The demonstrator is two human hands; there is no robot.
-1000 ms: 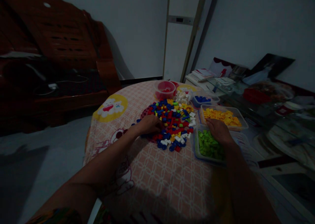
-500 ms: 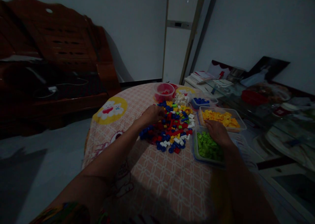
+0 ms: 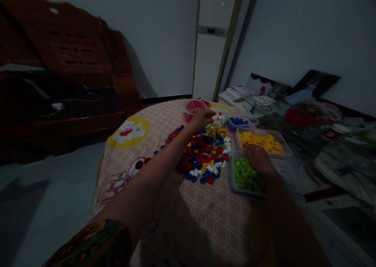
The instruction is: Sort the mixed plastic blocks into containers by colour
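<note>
My left hand [image 3: 203, 119] reaches across the back of a mixed heap of toy building bricks [image 3: 205, 155]. Its fingers are stretched toward a small pile of white bricks [image 3: 217, 119], and whether a brick is between them is too dark to see. Over the adjoining rims of two clear plastic boxes lies my right hand [image 3: 259, 159], fingers extended and apparently empty. The nearer box holds green bricks [image 3: 246, 175]; yellow bricks [image 3: 263, 141] fill the one behind. Part of the green box is hidden under the right hand and forearm.
A box with blue bricks [image 3: 238, 121] stands behind the yellow one, and a pink bowl [image 3: 194, 105] sits at the table's far edge. The round table has a patterned cloth [image 3: 202, 216]. On the right is a cluttered glass table [image 3: 308, 138]; a wooden bench [image 3: 73, 63] stands left.
My left hand has moved from the middle of the heap to the back, beside the white bricks. The right hand stays over the box rims. The view has shifted slightly.
</note>
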